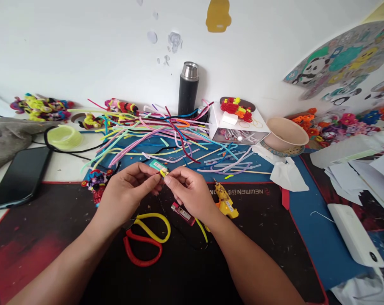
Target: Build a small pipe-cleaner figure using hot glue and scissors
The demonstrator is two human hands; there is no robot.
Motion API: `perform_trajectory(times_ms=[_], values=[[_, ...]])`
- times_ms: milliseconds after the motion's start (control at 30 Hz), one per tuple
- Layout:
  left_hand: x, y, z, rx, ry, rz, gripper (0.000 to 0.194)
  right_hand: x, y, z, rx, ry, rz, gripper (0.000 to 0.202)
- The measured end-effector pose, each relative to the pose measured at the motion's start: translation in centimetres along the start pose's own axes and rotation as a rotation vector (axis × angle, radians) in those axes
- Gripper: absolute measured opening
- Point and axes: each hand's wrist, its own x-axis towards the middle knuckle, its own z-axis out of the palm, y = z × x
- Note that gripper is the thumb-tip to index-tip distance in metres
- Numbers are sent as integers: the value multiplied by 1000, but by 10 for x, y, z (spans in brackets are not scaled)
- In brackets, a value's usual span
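Observation:
A small yellow piece (163, 173) is pinched between both hands above the dark mat. My left hand (126, 186) holds it from the left with thumb and forefinger. From the right, my right hand (188, 188) grips the same piece with its fingertips. Below the hands lie scissors (144, 239) with one yellow and one red handle. A red lighter (183, 213) rests under my right hand, and a yellow glue gun (226, 202) lies just right of it. Beside my left wrist is a small colourful figure (96, 184), partly covered.
Many coloured pipe cleaners (147, 137) spread behind the hands. A black thermos (188, 91), a white box (236, 127) and a pinkish bowl (285, 133) stand near the wall. A phone (22, 176) lies left; a white power bank (355, 235) lies right.

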Motion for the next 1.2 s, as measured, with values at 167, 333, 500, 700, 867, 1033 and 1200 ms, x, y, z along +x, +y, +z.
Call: perform_trajectory(times_ms=[167,333,500,700,867,1033,1200], values=[[1,-5,-3,-105,-58,-19,31,1,-3,-2,56,-38,34,37],[1,0,-2,-215,-105,-68,32,1,-2,-3,90,-58,82,39],[4,3,-3,-230,-165,-111,39,1,0,-3,79,-50,52,31],[2,0,-1,-106,-158,-57,41,3,3,-6,-5,12,-5,24],[0,3,0,-105,-176,-39,41,2,4,-4,-55,15,-33,20],[0,2,-1,-105,-167,-42,38,0,4,-2,-90,25,-52,19],[0,-1,-1,-154,-167,-28,37,-1,3,-1,-104,30,-77,19]])
